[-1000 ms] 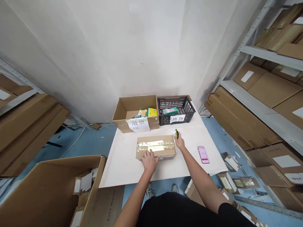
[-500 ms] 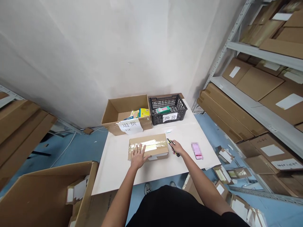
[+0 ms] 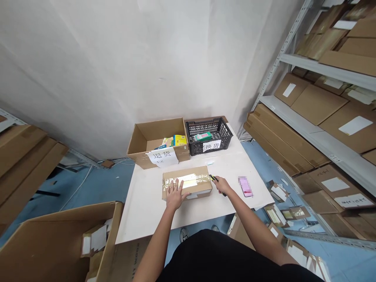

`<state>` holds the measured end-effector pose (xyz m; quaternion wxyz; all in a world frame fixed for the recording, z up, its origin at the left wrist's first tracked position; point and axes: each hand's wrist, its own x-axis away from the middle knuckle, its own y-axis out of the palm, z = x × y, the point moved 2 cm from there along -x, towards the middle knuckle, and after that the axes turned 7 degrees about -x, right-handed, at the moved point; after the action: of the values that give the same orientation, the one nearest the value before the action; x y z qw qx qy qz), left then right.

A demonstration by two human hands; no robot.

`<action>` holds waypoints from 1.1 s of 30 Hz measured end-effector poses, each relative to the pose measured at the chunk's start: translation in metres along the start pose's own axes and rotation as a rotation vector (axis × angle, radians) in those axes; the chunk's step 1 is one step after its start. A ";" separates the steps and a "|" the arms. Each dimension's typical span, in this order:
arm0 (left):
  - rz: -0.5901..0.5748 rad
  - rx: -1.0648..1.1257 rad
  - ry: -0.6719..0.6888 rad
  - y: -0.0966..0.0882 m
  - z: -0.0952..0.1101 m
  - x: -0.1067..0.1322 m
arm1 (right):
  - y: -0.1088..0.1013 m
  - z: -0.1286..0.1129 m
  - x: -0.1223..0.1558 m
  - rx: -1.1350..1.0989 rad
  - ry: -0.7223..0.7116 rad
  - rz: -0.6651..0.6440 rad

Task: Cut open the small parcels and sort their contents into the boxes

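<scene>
A taped cardboard box (image 3: 202,188) lies on the white table (image 3: 141,207) in front of me. Clear tape and white labels run along its top. My left hand (image 3: 175,194) rests flat on the left part of the box, fingers spread. In my right hand (image 3: 222,185) is a black and yellow-green utility knife (image 3: 215,179), gripped by the handle. Its front end points at the right end of the box; whether the blade touches the cardboard I cannot make out.
Behind the box stand an open carton (image 3: 141,156) with colourful packets and a black plastic crate (image 3: 226,137) holding a green box (image 3: 203,136). A phone (image 3: 245,186) lies at right. Shelves of cartons (image 3: 320,100) flank the table; a large open carton (image 3: 67,215) stands at left.
The box and both hands sit slightly further right in the view. The utility knife's front end remains close to the box's right end.
</scene>
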<state>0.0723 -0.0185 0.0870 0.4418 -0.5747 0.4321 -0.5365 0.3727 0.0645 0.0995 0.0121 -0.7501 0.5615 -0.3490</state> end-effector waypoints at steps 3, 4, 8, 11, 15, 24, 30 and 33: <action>0.026 0.014 0.007 0.004 -0.001 -0.001 | 0.002 0.006 0.009 0.052 -0.004 0.007; 0.039 0.020 0.008 0.005 -0.002 -0.002 | 0.003 0.007 0.011 0.080 -0.006 0.006; 0.091 0.037 0.011 0.015 -0.004 -0.004 | 0.004 0.010 0.022 0.155 -0.008 -0.019; 0.114 0.053 0.014 0.021 -0.003 -0.004 | 0.001 0.011 0.030 0.173 -0.010 -0.024; 0.130 0.107 0.014 0.022 -0.005 -0.007 | -0.007 0.018 0.035 0.160 0.001 -0.019; 0.174 0.097 -0.004 0.018 -0.038 0.012 | 0.057 0.020 0.012 0.192 -0.021 0.265; 0.163 0.072 -0.105 0.020 0.010 0.043 | 0.039 -0.035 -0.061 0.239 0.053 0.320; 0.142 0.129 0.066 0.005 0.035 0.046 | 0.024 -0.072 -0.090 0.278 0.046 0.355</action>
<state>0.1091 -0.0631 0.0922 0.5001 -0.4952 0.4506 -0.5492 0.3029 0.1594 0.0978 0.1640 -0.6225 0.6314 -0.4324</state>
